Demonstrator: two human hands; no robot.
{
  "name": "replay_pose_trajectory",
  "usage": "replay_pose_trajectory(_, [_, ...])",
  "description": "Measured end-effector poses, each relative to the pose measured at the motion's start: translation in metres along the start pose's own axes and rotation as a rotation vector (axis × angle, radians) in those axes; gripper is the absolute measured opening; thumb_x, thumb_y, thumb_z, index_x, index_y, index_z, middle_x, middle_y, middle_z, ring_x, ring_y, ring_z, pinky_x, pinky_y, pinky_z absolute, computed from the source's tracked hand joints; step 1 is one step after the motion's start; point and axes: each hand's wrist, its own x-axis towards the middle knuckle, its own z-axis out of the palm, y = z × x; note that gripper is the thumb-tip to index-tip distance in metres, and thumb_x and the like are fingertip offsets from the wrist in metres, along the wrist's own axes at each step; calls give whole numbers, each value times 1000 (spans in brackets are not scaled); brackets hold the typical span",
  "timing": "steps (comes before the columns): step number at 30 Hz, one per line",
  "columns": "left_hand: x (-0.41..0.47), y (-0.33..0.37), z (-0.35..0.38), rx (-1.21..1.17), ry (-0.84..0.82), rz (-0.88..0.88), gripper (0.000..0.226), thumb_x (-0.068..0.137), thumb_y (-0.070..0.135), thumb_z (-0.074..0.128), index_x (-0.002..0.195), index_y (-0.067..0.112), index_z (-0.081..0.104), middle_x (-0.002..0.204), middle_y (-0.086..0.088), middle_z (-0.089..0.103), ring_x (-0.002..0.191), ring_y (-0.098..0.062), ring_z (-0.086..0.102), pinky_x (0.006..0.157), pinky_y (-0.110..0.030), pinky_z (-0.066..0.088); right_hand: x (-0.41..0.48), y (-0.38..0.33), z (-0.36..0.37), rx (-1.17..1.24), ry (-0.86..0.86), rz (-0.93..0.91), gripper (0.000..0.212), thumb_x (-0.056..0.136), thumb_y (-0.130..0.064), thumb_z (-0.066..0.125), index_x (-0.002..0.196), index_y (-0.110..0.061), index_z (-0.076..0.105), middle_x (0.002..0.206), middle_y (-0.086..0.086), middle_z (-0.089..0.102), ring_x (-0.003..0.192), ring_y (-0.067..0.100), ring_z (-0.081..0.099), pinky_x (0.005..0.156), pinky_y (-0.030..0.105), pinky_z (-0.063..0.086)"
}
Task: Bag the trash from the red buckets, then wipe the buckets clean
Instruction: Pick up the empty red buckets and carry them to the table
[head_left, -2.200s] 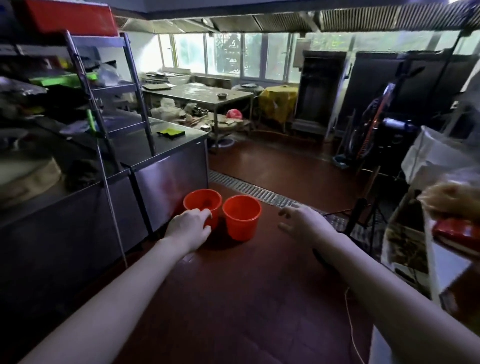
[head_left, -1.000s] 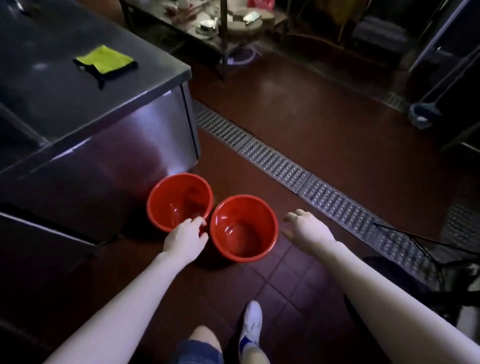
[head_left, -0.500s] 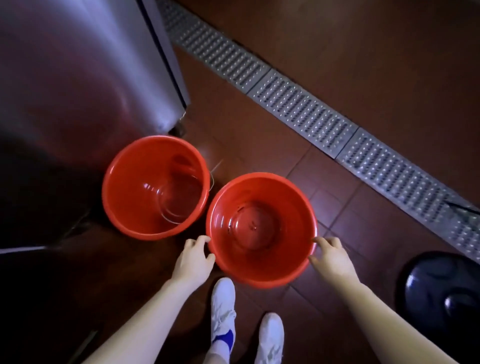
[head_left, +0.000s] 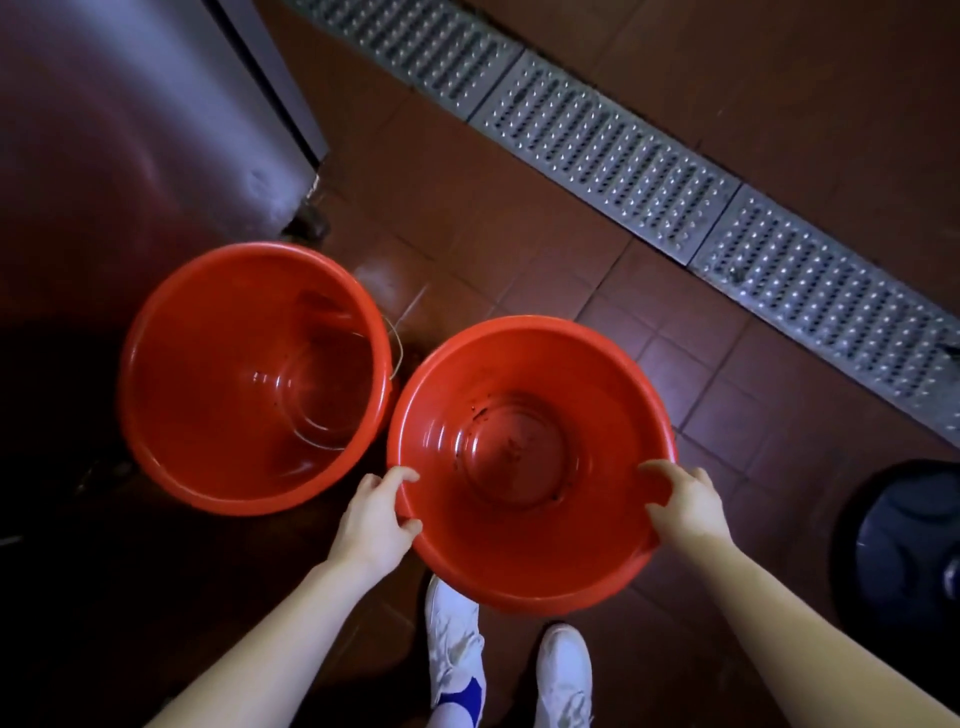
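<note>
The dark red-brown tiled floor (head_left: 519, 218) fills the view, crossed diagonally from top centre to right edge by a perforated grey metal drain grate (head_left: 649, 156). At upper left stands the brushed stainless-steel side of a cabinet (head_left: 130, 130), its corner foot just behind the left round red plastic bucket (head_left: 171, 364). That bucket sits on the floor beside the cabinet, its rim touching or nearly touching the right round red plastic bucket (head_left: 597, 561), which has dark specks scattered over its bottom. A dark rounded base (head_left: 904, 545) of some object lies at the right edge. Below the right bucket, two white shoes (head_left: 454, 639) point forward, the near rim of the bucket covering the toe of one. The left hand (head_left: 371, 525) is curled over the right bucket's left rim, thumb and fingers pinching it; the right hand (head_left: 685, 506) clasps the opposite rim the same way, fingers hooked inside.
</note>
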Motion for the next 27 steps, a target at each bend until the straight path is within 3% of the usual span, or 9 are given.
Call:
replay_pose_trajectory(2, [-9, 10, -15, -13, -26, 14, 51, 83, 14, 73, 121, 40, 51, 111, 4, 49, 98, -17, 58, 92, -35, 53, -14, -6, -24, -7, -4, -11, 56, 76, 2, 60, 125, -25, 61, 102, 5, 45, 83, 22, 52, 82, 26, 46])
replay_pose_trajectory(6, [-42, 50, -56, -45, -41, 75, 50, 81, 15, 75, 117, 42, 53, 109, 5, 51, 97, -17, 58, 92, -37, 52, -55, -23, -94, -16, 0, -17, 57, 76, -1, 65, 127, -26, 60, 111, 9, 52, 107, 28, 58, 91, 27, 42])
replay_pose_trajectory(12, [-104, 144, -160, -82, 30, 219, 52, 77, 18, 78, 111, 49, 54, 103, 12, 51, 91, -11, 59, 91, -35, 50, -118, -74, -238, 3, 105, -110, 55, 74, -5, 72, 124, -26, 63, 101, 3, 53, 103, 22, 59, 90, 21, 36])
replay_pose_trajectory(15, [-123, 200, -227, -115, 89, 289, 51, 76, 19, 79, 109, 49, 55, 102, 14, 52, 88, -9, 61, 85, -32, 54, -133, -111, -314, 43, 195, -207, 55, 73, -5, 75, 123, -26, 65, 95, -1, 52, 89, 14, 54, 86, 20, 36])
replay_pose_trajectory(21, [-123, 315, -363, -168, 249, 426, 52, 75, 13, 80, 110, 45, 59, 104, 6, 54, 82, -11, 66, 80, -30, 56, -109, -212, -455, 92, 317, -399, 55, 73, -6, 75, 125, -21, 63, 93, 3, 51, 84, 16, 50, 77, 22, 35])
replay_pose_trajectory(27, [-117, 417, -499, -276, 456, 460, 52, 74, 10, 82, 110, 42, 60, 106, 5, 58, 84, -8, 69, 73, -16, 55, -72, -355, -605, 121, 401, -653, 55, 75, -6, 73, 126, -25, 62, 99, -2, 49, 88, 14, 53, 80, 20, 37])
